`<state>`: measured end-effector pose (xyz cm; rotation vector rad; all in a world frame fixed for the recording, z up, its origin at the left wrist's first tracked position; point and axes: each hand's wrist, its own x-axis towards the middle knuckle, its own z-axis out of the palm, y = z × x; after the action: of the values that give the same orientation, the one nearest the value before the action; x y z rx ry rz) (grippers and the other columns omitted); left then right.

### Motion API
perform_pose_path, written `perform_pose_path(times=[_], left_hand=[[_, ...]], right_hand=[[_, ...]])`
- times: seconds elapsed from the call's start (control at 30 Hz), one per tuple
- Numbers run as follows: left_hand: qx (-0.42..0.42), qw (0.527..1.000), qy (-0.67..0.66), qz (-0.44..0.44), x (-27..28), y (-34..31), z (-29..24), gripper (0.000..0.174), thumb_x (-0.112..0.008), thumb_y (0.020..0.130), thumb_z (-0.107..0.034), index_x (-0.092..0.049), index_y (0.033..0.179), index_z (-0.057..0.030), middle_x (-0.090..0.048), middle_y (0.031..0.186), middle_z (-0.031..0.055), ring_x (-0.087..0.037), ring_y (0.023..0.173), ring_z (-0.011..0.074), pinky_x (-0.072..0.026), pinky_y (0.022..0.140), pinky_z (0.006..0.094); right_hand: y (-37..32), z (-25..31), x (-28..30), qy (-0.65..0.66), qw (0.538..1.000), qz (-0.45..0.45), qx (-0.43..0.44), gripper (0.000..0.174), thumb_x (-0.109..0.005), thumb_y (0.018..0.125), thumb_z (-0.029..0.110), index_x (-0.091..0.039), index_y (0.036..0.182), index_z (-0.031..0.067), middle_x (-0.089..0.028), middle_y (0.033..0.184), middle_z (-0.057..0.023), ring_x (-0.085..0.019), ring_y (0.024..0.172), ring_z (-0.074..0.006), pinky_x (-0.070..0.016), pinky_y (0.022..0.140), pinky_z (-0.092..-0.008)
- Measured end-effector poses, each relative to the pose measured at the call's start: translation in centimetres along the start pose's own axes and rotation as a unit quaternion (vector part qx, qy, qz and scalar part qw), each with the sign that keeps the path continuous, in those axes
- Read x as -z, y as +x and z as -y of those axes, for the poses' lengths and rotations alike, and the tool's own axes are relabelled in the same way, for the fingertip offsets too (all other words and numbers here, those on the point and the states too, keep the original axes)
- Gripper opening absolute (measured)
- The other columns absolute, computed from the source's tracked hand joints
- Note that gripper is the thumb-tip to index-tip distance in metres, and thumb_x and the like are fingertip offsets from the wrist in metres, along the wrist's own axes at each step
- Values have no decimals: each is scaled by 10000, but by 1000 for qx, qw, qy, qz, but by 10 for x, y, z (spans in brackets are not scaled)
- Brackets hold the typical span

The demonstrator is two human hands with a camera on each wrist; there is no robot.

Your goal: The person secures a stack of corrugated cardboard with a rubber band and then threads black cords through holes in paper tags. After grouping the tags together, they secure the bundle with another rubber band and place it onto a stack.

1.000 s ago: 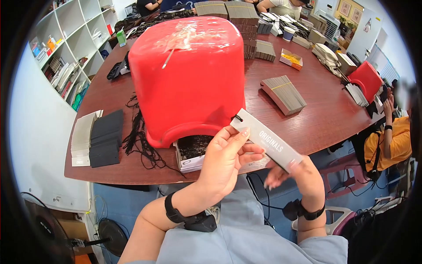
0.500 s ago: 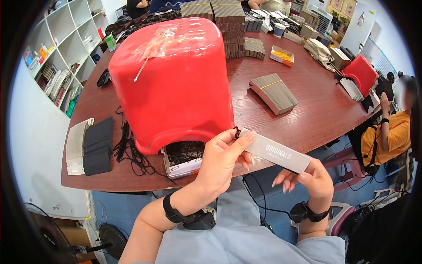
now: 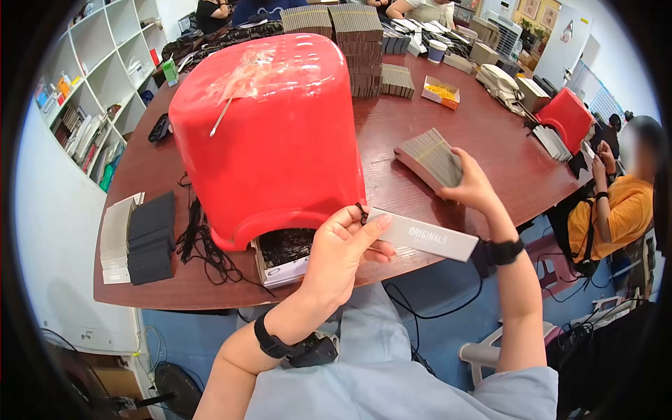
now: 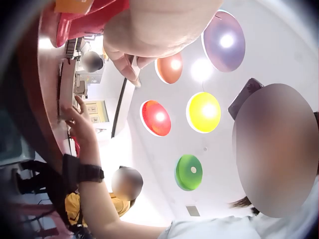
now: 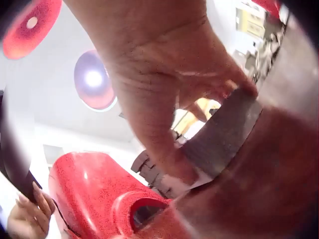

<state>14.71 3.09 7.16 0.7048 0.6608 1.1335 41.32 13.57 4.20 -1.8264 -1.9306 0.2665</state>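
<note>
Red-brown and glossy, a table [image 3: 383,124] fills the middle of the frame, with a red stool [image 3: 269,154] standing left of centre. Near the lower centre, the left hand [image 3: 330,257] pinches one end of a grey tag [image 3: 425,235] between thumb and fingers. Right of centre, the right hand [image 3: 476,187] spans a banded card stack [image 3: 428,159], thumb and fingers apart, clamped on its sides.

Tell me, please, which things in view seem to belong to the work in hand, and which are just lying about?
Likely part of the work:
ORIGINALS strip, pinched in the left hand
Banded grey stack, gripped by the right hand
Black cords

Apparently just lying about:
Paper cup
Green box
</note>
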Motion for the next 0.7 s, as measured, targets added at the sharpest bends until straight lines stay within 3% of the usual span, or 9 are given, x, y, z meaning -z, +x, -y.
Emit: perform_pose_path(times=[0.07, 0.1, 0.2, 0.3, 0.43, 0.53, 0.57, 0.6, 0.7], left_hand=[[1, 1000, 2, -11, 1, 0, 1, 136, -584, 816, -111, -510, 897, -30, -599, 822, 82, -611, 641, 155, -486, 556, 207], [1, 1000, 16, -7, 3, 1, 5, 139, -584, 813, -94, -499, 897, -23, -595, 835, 88, -620, 670, 170, -498, 572, 218], [-12, 1000, 25, 16, 2, 12, 23, 127, -576, 812, -60, -481, 878, -6, -581, 829, 94, -630, 704, 181, -518, 578, 223], [-37, 998, 34, 38, -5, 16, 30, 117, -564, 813, -34, -472, 874, 3, -575, 826, 99, -631, 698, 190, -520, 569, 228], [-96, 995, 24, 6, -15, 25, 28, 98, -516, 842, -42, -470, 912, 9, -586, 866, 137, -630, 675, 197, -525, 574, 232], [-126, 992, -9, -15, -19, 31, 27, 137, -520, 845, -69, -461, 938, 12, -585, 878, 137, -629, 694, 198, -535, 594, 226], [-120, 992, -24, -26, -20, 33, 27, 150, -525, 844, -80, -458, 946, 9, -582, 888, 132, -628, 711, 199, -535, 596, 227], [-115, 992, -40, -38, -21, 34, 28, 164, -530, 843, -90, -456, 954, 5, -579, 897, 128, -627, 728, 199, -534, 598, 228], [-110, 993, -42, -28, -24, 39, 26, 164, -532, 842, -100, -456, 953, -7, -572, 910, 123, -624, 742, 201, -535, 611, 234]], right_hand=[[-23, -13, 18, 79, 991, 63, 83, 888, -748, 504, 210, -331, 1267, 29, -448, 1173, -201, -430, 1116, -291, -332, 947, -332], [-34, -16, 27, 75, 992, 66, 81, 888, -748, 504, 210, -331, 1267, 29, -448, 1173, -201, -430, 1116, -291, -332, 947, -332], [-62, -19, 48, 193, 974, 109, 47, 881, -737, 495, 154, -336, 1270, 35, -466, 1163, -168, -439, 1109, -246, -327, 947, -314], [-84, -16, 66, 364, 913, 168, -78, 867, -701, 482, 103, -351, 1273, 41, -478, 1165, -150, -432, 1106, -221, -309, 950, -304], [-77, -29, 76, 417, 869, 256, -70, 860, -680, 487, 144, -351, 1273, 22, -482, 1168, -161, -441, 1091, -211, -298, 956, -291], [-55, -44, 80, 426, 845, 316, -72, 749, -633, 561, 226, -399, 1230, -17, -493, 1156, -147, -471, 1042, -197, -339, 906, -270], [-47, -50, 80, 420, 850, 311, -68, 677, -621, 608, 252, -437, 1185, -52, -506, 1140, -135, -482, 1019, -174, -353, 880, -254], [-42, -54, 83, 454, 824, 325, -95, 583, -607, 680, 220, -453, 1162, -70, -515, 1127, -122, -484, 1011, -160, -346, 884, -242], [-29, -73, 86, 409, 860, 296, -69, 515, -583, 758, 211, -447, 1167, -71, -512, 1136, -114, -480, 1014, -165, -343, 898, -253]])
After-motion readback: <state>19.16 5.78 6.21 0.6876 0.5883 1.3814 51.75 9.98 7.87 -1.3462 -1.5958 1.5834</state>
